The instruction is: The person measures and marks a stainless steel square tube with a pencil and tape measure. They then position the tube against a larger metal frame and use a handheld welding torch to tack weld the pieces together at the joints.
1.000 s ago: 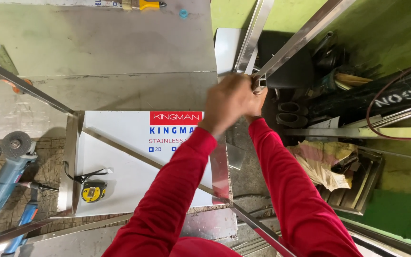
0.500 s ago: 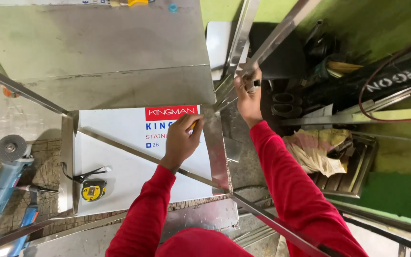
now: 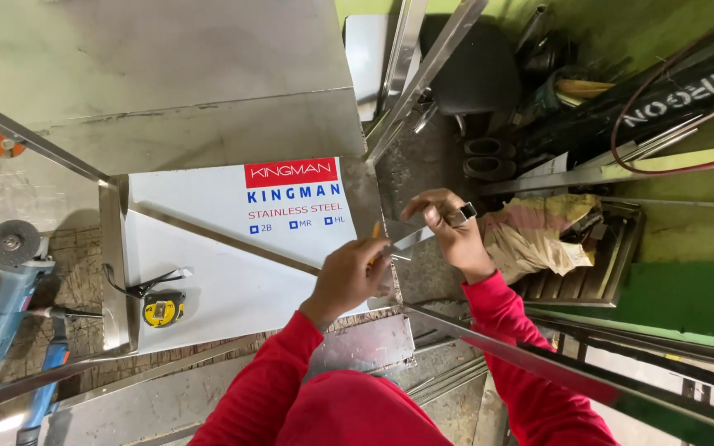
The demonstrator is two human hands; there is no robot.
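My left hand (image 3: 350, 279) and my right hand (image 3: 449, 234) meet over the right edge of a white film-covered steel sheet (image 3: 225, 272). Between them is a small shiny metal strip (image 3: 411, 239). The right hand pinches its right end and the left hand's curled fingers close on its left end. A small orange tip (image 3: 376, 230) shows above the left hand's fingers; what it belongs to is hidden. A dark band (image 3: 464, 213) sits on a finger of the right hand. Both sleeves are red.
A yellow tape measure (image 3: 163, 308) and a black clamp (image 3: 138, 285) lie on the sheet. A blue angle grinder (image 3: 2, 306) lies far left. Steel bars (image 3: 423, 74) slant up from the sheet's corner, and another bar (image 3: 555, 363) crosses low right. A rag bundle (image 3: 539, 235) and a black cylinder (image 3: 671, 95) lie right.
Both hands left the slanting steel bars and came down toward me. The left dropped first, then the right. Now they hold the small metal strip between them.
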